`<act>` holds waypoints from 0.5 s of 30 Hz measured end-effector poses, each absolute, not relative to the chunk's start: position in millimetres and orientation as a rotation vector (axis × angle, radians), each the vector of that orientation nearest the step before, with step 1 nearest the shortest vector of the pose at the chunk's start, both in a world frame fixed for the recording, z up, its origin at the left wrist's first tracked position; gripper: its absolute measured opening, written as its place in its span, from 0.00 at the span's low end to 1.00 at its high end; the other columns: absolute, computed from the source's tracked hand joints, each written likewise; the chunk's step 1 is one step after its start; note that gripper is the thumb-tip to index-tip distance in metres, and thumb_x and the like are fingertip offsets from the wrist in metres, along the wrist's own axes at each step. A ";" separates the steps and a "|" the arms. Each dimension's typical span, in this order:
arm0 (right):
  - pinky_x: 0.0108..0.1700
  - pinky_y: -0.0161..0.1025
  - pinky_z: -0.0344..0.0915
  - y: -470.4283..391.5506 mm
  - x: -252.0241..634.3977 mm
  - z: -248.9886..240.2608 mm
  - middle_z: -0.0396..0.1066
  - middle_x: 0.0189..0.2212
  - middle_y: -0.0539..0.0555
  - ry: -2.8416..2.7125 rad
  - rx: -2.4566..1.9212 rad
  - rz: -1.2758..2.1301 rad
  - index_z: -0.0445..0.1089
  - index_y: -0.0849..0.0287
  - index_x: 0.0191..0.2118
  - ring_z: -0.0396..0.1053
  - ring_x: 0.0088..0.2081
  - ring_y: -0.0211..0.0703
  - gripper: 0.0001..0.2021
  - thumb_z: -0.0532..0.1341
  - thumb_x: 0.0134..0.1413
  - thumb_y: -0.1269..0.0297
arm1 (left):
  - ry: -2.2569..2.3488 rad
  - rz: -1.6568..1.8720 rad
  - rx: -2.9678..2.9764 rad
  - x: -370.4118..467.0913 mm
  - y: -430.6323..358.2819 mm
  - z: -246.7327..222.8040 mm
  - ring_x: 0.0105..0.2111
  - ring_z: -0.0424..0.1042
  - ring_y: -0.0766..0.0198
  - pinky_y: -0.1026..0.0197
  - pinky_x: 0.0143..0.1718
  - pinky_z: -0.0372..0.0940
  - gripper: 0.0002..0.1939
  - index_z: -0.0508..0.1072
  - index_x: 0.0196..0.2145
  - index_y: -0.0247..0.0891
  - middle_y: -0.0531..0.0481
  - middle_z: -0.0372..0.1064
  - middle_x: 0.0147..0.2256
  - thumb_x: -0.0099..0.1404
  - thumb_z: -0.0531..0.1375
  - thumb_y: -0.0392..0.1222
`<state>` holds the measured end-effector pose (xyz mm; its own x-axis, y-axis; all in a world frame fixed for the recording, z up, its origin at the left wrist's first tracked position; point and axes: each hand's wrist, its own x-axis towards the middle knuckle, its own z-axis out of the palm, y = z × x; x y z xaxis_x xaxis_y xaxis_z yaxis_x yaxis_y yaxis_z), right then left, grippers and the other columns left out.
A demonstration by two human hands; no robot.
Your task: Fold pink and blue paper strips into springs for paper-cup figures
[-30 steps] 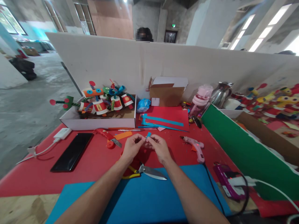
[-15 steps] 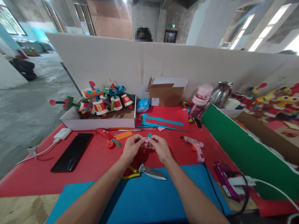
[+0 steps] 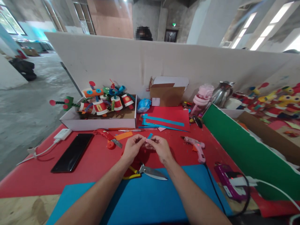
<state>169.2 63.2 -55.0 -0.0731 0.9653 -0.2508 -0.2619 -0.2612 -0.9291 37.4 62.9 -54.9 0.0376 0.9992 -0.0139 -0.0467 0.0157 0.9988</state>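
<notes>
My left hand (image 3: 134,146) and my right hand (image 3: 159,147) meet over the red table covering, thumbs and fingertips pinched together. Between them is a small piece of blue paper (image 3: 150,136), its end sticking up above the fingers; a bit of pink shows at the fingertips, mostly hidden. Below the hands lie scissors (image 3: 153,172) with yellow handles, blades resting over a blue sheet (image 3: 150,200). To the left is a utility knife (image 3: 116,142) with a red handle near an orange paper strip (image 3: 124,136). A pink glue gun (image 3: 197,147) lies to the right.
A white box (image 3: 100,125) holds several paper-cup figures. Behind the hands are red sheets with blue strips (image 3: 164,120). A black phone (image 3: 72,153) lies left; a purple power strip (image 3: 231,184) and green-sided box (image 3: 246,156) stand right. A white partition (image 3: 117,62) runs behind.
The blue piece has tilted slightly to the right between my fingers, and less pink shows. My fingertips have closed in a little; everything on the table stays put.
</notes>
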 end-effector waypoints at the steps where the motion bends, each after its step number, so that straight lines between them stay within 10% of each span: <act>1: 0.31 0.36 0.70 63.0 168.9 -55.0 0.72 0.19 0.49 -0.896 -1.174 1.524 0.69 0.60 0.23 0.72 0.24 0.38 0.18 0.72 0.28 0.52 | 1.156 1.194 1.178 37.3 62.9 -54.7 0.23 0.64 0.68 0.66 0.27 0.59 0.14 0.70 0.23 0.35 0.54 0.66 0.21 0.53 0.62 0.50; 8: 0.20 0.28 0.58 62.6 169.3 -54.6 0.72 0.19 0.50 -0.915 -1.250 1.451 0.69 0.61 0.23 0.71 0.22 0.37 0.17 0.70 0.32 0.52 | 1.163 1.245 1.142 38.0 62.3 -53.1 0.22 0.64 0.68 0.65 0.27 0.61 0.13 0.69 0.25 0.36 0.55 0.66 0.21 0.53 0.62 0.50; 15: 0.30 0.35 0.69 62.2 165.6 -55.3 0.74 0.23 0.50 -0.778 -1.151 1.435 0.70 0.60 0.28 0.73 0.27 0.40 0.17 0.71 0.31 0.56 | 1.142 1.256 1.177 39.0 62.9 -52.5 0.24 0.65 0.68 0.65 0.28 0.61 0.15 0.70 0.27 0.36 0.53 0.67 0.22 0.54 0.62 0.52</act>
<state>165.6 62.2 -55.3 0.0560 0.9714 -0.2308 -0.3367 -0.1992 -0.9203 39.0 62.9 -52.5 0.0041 0.9997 0.0241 -0.0709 -0.0237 0.9972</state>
